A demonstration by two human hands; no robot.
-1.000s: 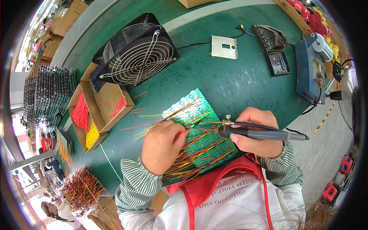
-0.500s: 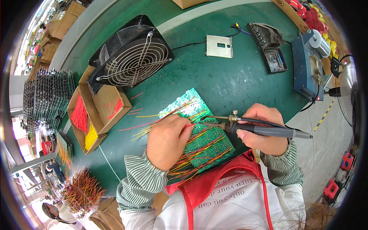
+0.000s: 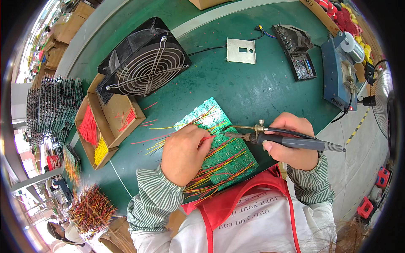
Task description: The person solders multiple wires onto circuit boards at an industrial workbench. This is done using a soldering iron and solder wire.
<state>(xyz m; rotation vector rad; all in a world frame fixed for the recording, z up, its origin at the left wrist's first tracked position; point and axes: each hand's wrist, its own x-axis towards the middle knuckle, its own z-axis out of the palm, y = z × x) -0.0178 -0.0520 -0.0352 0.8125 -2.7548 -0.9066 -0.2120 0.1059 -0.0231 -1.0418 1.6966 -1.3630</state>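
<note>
Over the circuit board [image 3: 234, 162] on the worktop [image 3: 206, 78], my left hand [image 3: 181, 156] pinches a red wire [image 3: 208, 138]; at the board's right, my right hand [image 3: 295, 159] clasps the soldering iron [image 3: 291, 141]; a slip could burn me.

A green table [image 3: 270, 92] is filling the middle; at right, grey floor [image 3: 337, 168] is showing, with yellow-black tape [image 3: 358, 126] running along it.

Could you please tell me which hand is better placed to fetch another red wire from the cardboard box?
Probably the left hand: it is nearer the cardboard box, though it pinches a red wire. The right hand is farther away and holds the soldering iron.
</note>
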